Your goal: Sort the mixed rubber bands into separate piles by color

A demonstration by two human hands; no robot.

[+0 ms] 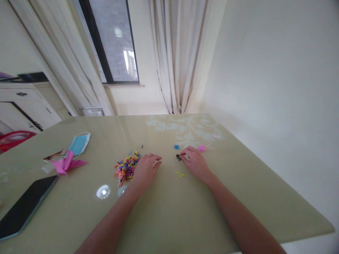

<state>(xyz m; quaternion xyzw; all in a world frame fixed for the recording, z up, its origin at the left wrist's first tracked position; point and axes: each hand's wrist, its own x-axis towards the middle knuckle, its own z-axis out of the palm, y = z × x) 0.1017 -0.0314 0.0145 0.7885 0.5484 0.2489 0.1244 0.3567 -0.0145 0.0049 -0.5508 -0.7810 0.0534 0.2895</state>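
Note:
A heap of tiny coloured strip-like pieces [127, 168] lies on the table, their exact kind too small to make out. My left hand [146, 168] rests at the heap's right side, thumb and forefinger apart with nothing visible between them. Further right, my right hand [195, 161] reaches to a small cluster of black pieces [178, 157], its thumb and forefinger drawn together at the cluster's edge over a black piece. Around that hand are separate small groups: blue pieces [176, 146] behind, pink pieces [202, 148] to the right, and yellow pieces [180, 174] in front.
The glossy table [169, 218] meets a wall at the right. On the left lie a phone-like black slab [28, 204], a pink folded paper shape [67, 163] and a blue face mask [79, 144]. One dark piece [142, 146] sits alone behind the heap.

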